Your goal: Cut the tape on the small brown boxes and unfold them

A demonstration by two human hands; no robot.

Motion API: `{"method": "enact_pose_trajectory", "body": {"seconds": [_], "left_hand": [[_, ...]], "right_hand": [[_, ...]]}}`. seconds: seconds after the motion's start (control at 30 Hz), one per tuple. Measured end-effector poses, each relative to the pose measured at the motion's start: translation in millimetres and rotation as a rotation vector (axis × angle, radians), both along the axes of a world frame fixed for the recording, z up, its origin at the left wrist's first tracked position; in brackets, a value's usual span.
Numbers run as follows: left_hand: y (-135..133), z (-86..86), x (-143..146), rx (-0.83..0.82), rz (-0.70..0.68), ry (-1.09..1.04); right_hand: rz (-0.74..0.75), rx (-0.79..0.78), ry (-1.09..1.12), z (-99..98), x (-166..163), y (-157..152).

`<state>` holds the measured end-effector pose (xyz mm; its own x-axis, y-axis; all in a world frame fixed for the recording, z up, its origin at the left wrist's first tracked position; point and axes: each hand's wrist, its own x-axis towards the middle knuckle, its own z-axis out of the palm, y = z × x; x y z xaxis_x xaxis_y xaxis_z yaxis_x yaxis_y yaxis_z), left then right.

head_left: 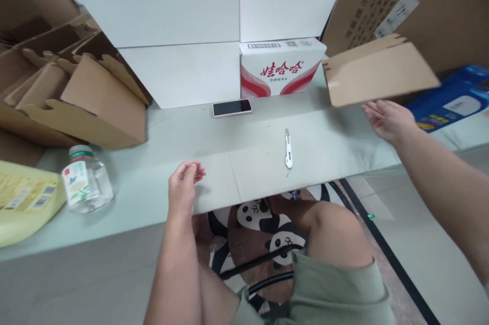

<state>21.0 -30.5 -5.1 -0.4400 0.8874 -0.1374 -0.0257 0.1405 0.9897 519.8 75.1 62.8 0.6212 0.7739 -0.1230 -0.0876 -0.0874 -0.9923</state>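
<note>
Head view: my left hand (185, 178) is apart from my right hand (391, 120) at the right-side cardboard box (384, 75), neither grip clear, the utility knife (289, 154) between, probably for easy reach.

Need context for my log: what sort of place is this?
Probably an improvised workspace for packing or storage: a utility knife lies on the table, cardboard boxes sit at left, and a carton is at the right hand.

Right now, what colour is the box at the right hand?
The box is light brown; head view shows it.
</note>
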Motion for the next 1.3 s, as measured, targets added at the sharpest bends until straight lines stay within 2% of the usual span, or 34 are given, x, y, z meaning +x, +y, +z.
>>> {"method": "enact_pose_trajectory", "body": {"seconds": [0.07,0.13,0.23,0.3,0.4,0.5,0.67,0.87,0.97,1.03,1.07,1.13,1.2,1.3], "left_hand": [[4.4,-1.3,-0.1,-0.002,0.024,0.001],[8.0,-1.9,-0.7,-0.006,0.041,-0.01],[9.8,-1.1,-2.3,0.005,0.023,-0.013],[8.2,0.5,-3.6,0.02,0.007,-0.009],[2.5,4.3,-6.2,0.034,0.008,-0.023],[-8.0,8.7,-12.7,0.053,0.028,-0.054],[-32.4,11.9,-40.7,0.1,0.037,-0.052],[-52.5,13.7,-79.2,0.041,0.058,-0.034],[-54.1,15.6,-87.6,0.052,0.068,-0.045],[-52.2,16.0,-89.6,0.066,0.071,-0.071],[-50.8,15.9,-89.8,0.072,0.073,-0.086],[-47.9,15.2,-89.2,0.081,0.079,-0.107],[-45.7,14.5,-88.0,0.095,0.088,-0.111],[-44.2,13.5,-87.3,0.133,0.12,-0.113]], "right_hand": [[0.022,-0.074,0.023,-5.3,-3.6,22.5],[0.045,-0.151,0.037,-18.2,-10.8,27.9],[0.09,-0.232,0.035,-39.6,-26.8,12.9],[0.134,-0.269,0.017,-47.1,-39.7,-1.8],[0.228,-0.305,-0.035,-43.9,-64.2,-17.0],[0.364,-0.317,-0.117,-29.5,-101.4,-19.2],[0.649,-0.302,-0.316,-8.6,-204.4,-0.8],[1.012,-0.138,-0.577,3.7,-381.1,23.8],[1.144,0.064,-0.72,22.1,-472.2,18.5],[1.222,0.375,-0.99,38.4,-524.2,9.9],[1.242,0.482,-1.098,46.4,-546.0,5.9],[1.228,0.561,-1.293,60.0,-579.1,1.6],[1.19,0.501,-1.441,68.7,-596.8,3.6],[1.147,0.387,-1.543,73.4,-591.8,12.4]]}}
